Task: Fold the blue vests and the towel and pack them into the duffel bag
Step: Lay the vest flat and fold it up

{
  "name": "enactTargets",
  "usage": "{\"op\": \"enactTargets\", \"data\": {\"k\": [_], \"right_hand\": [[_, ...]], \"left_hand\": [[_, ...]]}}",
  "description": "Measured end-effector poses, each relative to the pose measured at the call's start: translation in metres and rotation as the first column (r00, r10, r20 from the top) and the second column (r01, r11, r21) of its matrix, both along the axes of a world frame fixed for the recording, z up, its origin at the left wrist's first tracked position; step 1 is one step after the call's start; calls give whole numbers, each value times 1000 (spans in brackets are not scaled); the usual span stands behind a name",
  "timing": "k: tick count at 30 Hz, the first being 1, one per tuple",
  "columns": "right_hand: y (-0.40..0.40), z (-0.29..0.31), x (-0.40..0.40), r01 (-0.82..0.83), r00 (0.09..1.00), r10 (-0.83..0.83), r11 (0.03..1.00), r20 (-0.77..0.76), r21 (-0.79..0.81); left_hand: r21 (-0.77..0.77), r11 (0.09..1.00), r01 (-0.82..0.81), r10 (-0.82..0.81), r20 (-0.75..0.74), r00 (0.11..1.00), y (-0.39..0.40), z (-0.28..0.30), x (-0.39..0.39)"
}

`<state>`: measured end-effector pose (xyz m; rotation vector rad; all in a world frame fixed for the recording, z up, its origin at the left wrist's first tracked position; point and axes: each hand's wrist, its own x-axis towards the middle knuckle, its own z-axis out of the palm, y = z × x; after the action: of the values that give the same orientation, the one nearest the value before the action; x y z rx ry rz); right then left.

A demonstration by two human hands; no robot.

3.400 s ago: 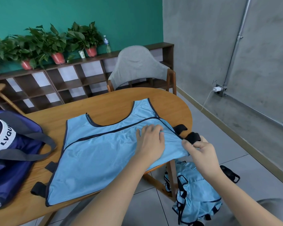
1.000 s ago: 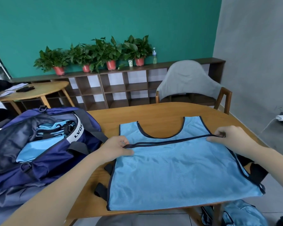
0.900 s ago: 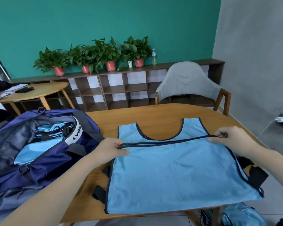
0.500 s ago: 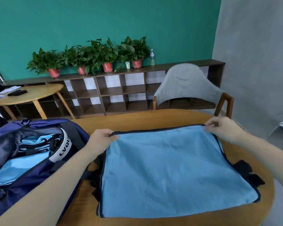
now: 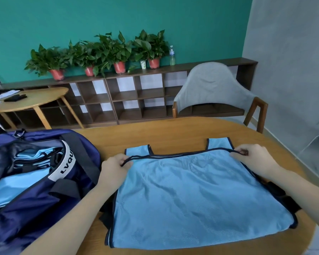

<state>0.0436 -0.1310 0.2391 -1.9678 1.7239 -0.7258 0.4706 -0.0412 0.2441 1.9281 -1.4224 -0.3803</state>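
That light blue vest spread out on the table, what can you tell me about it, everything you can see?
The light blue mesh vest with dark navy piping lies flat on the round wooden table, beside the open navy duffel bag. Its two shoulder straps point away from the person, and black straps stick out at both sides. The left hand and right hand each pinch the dark-trimmed upper edge at its corners. The fabric looks thin, faintly wrinkled.

Two bare hands, each pinching a dark hem

The left hand (image 5: 115, 167) lies with the back up, its fingers curled and the thumb pressing the dark edge of the blue vest (image 5: 195, 196). The right hand (image 5: 254, 160) does the same on the opposite side, fingertips bent down. Both forearms reach forward from the lower corners, well apart.
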Motion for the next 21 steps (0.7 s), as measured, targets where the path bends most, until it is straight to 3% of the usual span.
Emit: {"op": "enactTargets", "data": {"k": [9,13,16,18,21], "right_hand": [[-16,54,9,86,985,-58,982,162,-169],[-43,54,22,140,990,-138,984,31,-107],[-40,30,36,127,967,-124,992,-222,-1],[-22,11,45,22,949,-13,999,-314,25],[10,-8,52,-177,926,192,981,-324,78]], "left_hand": [[-192,981,6,21,134,991,-25,52,-2],[-14,999,-39,41,192,980,-63,40,11],[159,987,-15,-24,240,970,-60,21,4],[126,991,55,-93,316,944,-43,11,-15],[48,970,240,-243,281,928,-3,2,-54]]}}
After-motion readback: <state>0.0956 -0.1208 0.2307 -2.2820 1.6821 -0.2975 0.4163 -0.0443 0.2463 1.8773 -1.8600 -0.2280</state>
